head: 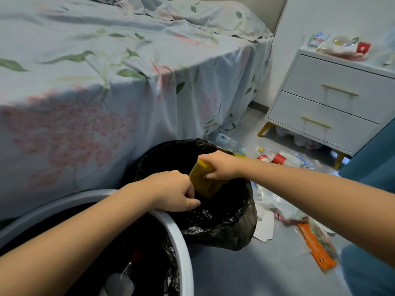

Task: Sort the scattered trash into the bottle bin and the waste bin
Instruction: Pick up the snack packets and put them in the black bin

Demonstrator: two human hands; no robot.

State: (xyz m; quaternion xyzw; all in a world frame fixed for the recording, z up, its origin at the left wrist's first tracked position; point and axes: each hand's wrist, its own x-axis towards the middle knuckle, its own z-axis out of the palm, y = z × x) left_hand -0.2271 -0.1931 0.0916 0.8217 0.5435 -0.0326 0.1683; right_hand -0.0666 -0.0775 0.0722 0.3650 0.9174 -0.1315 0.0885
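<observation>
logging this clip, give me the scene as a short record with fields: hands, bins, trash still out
right hand: right hand grips a yellow box over the black-bagged bin
left hand: left hand over the same bin, fingers curled; whether it holds anything is hidden
white bin: white bin nearest the camera, a clear bottle inside
floor: bottles, plastic wrap, an orange packet, all right of the bins
nightstand: nightstand with packets on top
bed: bed behind the bins

The left hand [171, 190] hid its own fingertips. The white bin [183, 248] was cut off by the bottom edge. Items on the nightstand [333, 86] (motion-blurred) could not be identified.
</observation>
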